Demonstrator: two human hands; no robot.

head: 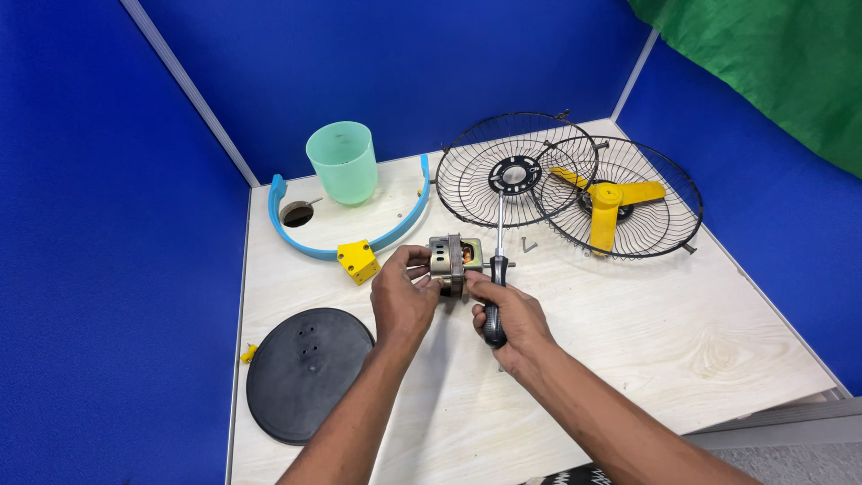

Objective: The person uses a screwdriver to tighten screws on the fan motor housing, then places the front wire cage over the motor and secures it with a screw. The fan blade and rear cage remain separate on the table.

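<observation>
Resting at the far left of the worktop (628,341), a black round base plate (310,374) lies flat with a small yellow piece (248,354) at its edge. Behind it curves a blue guard ring (296,238) with a yellow bracket (358,261), and a pale green cup (343,162) stands upright inside that curve.

Near the middle, the left hand (402,301) closes its grip on the fan motor (452,261), fingers curled around the metal body and lifting it just clear of the worktop. The right hand (509,321) holds a screwdriver (496,278) by its black handle; its shaft stands just beside the motor's right side and points away from the person. Whether the tip is on anything I cannot tell.

By my reading, the step in hand is work on the motor's housing with the driver. The next move calls for a steady left grip and the blade aligned squarely with a fastener on the motor.

Further right, two black wire grilles (516,171) overlap, and a yellow fan blade (609,199) lies on the right one. A small loose metal part (528,244) sits between grilles and motor.
</observation>
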